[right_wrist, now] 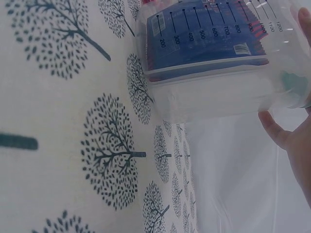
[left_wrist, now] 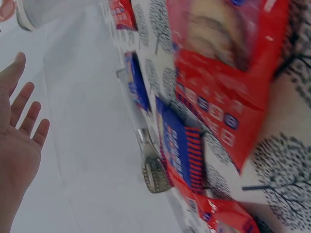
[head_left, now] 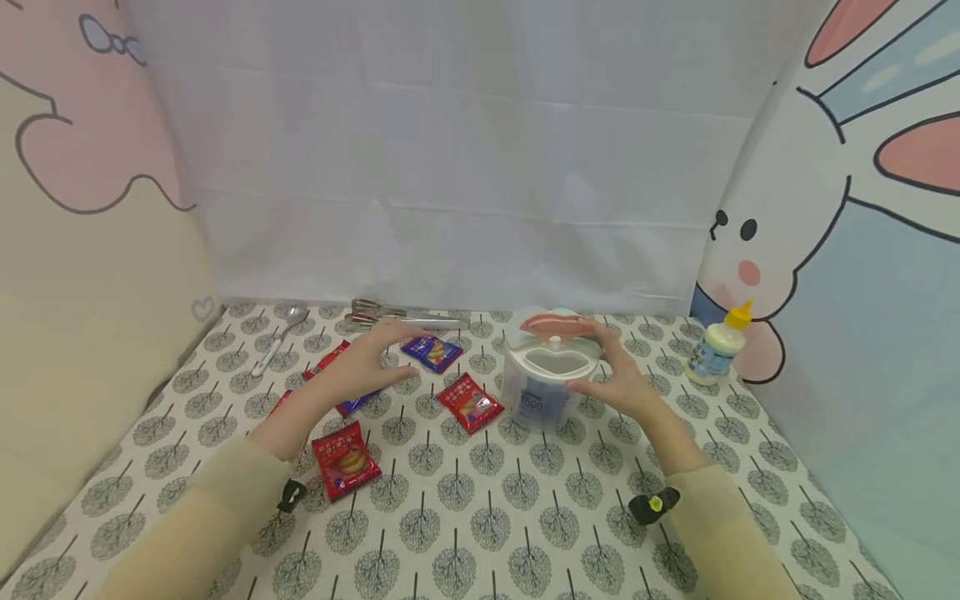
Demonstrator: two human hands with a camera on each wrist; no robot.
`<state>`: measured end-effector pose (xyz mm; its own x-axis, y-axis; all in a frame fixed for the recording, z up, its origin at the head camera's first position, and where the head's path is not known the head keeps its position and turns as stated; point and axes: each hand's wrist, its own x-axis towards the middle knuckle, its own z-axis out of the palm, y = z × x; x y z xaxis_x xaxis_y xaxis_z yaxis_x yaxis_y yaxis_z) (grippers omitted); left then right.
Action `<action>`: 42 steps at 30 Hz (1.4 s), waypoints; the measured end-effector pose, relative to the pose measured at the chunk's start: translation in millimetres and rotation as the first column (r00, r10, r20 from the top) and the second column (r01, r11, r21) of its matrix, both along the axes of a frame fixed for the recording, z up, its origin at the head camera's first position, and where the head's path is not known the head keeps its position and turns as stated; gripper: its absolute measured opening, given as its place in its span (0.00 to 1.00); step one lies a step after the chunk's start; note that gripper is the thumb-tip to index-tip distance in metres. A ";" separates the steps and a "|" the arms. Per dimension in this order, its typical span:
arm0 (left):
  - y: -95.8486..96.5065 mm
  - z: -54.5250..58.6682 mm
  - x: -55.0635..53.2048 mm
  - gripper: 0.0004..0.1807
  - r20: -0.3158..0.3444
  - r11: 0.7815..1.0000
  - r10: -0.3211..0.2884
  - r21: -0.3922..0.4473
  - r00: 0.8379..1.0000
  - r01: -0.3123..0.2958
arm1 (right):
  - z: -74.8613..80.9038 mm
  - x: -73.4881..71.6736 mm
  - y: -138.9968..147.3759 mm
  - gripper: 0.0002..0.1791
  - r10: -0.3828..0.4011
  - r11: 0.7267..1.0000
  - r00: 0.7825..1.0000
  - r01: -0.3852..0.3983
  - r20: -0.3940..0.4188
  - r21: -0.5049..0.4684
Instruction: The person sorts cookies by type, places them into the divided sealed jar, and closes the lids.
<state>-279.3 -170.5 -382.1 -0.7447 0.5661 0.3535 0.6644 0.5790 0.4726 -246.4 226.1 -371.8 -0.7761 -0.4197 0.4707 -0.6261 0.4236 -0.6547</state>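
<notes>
My right hand [head_left: 618, 379] grips the right side of a clear plastic measuring jug [head_left: 536, 408], with the thumb on the near side and fingers up by the lid. The jug stands upright; its white lid has a raised pink flap and a heart-shaped opening. A blue snack packet [right_wrist: 209, 34] shows through the wall behind the scale marks. Held in the air, my left hand [head_left: 360, 367] has its fingers spread and nothing in them. Below and around it lie red snack packets [head_left: 347, 461] and a blue packet [head_left: 433, 352]. Another red packet [head_left: 470, 402] lies left of the jug.
Metal tongs [head_left: 408, 317] lie at the back of the patterned tablecloth [head_left: 457, 533]. A spoon [head_left: 281, 337] is at the back left. On the right stands a bottle [head_left: 716, 350] with a yellow nozzle. Cloth walls [head_left: 465, 167] enclose the table's back and sides.
</notes>
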 end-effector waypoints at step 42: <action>-54.0 -44.7 -33.9 0.26 0.298 0.953 0.173 -0.292 0.939 -0.083 | 0.1 0.2 -0.6 0.51 -0.016 1.000 1.000 0.016 0.022 0.004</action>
<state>-313.2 -224.5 -426.8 -0.8644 0.4985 -0.0654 0.4177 0.7844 0.4584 -246.2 225.5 -371.7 -0.7925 -0.4092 0.4521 -0.6051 0.4357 -0.6664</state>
